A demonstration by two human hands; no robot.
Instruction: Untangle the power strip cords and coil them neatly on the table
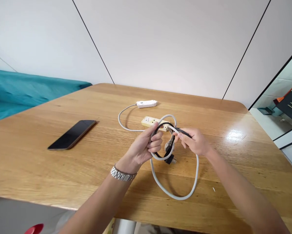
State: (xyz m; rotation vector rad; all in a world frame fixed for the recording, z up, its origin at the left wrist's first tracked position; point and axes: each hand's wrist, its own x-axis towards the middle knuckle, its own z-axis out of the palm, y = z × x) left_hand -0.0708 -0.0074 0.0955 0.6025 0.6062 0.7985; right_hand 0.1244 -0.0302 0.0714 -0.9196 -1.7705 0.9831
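My left hand [149,144] grips thick white cable [197,165], thin black cable [166,123]; right hand [190,140] pinches both; coil [161,159] nearer left, inside near edge of wooden table [87,175]

Phone [72,135] on table [62,182], left of nearer power strip [148,121]; other strip [146,104] behind.

Left hand [146,146] hides part of black cord [184,131], partly covers yellowed power strip [148,121] beyond. Speck [214,189] below right hand [194,141]: too small to ID.

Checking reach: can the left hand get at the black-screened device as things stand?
Probably, once free: the left hand holds looped cables, though nothing stands between it and the black-screened device.
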